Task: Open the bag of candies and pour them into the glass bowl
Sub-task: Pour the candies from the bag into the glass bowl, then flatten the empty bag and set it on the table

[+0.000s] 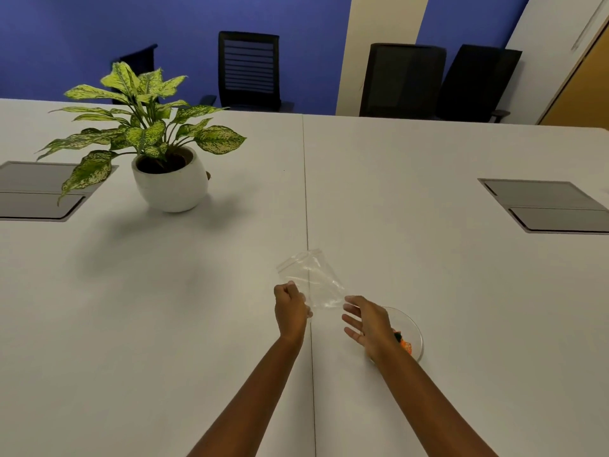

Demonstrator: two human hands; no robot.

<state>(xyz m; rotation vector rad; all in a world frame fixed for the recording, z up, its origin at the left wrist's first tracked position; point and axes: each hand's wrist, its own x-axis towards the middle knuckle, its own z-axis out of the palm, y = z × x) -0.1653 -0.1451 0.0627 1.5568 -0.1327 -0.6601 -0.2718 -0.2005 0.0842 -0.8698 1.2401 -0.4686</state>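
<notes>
Left hand clenched on the lower left corner of the bag, fist closed around the plastic. Right hand loose, fingers spread; thumb and forefinger tips touch the bag's lower right corner, can't tell if that's a real pinch. Bag is held up off the table, over the centre seam, nearer the near edge than the far one. It's a clear zip-type bag, crumpled, looks empty, no candy visible inside; sealing strip at the top left end, pointing away from the person. Glass bowl sits on the table just right of the seam, close to the near edge, half hidden behind the right hand and wrist. It holds candies: a small orange pile with a dark piece, count not readable. One bag, one bowl. Further out: one potted plant in a white round pot, left half of the table toward the far edge. Two grey flap panels set into the table, left one at the left edge, right one at the right edge. Four dark office chairs beyond the far edge.
</notes>
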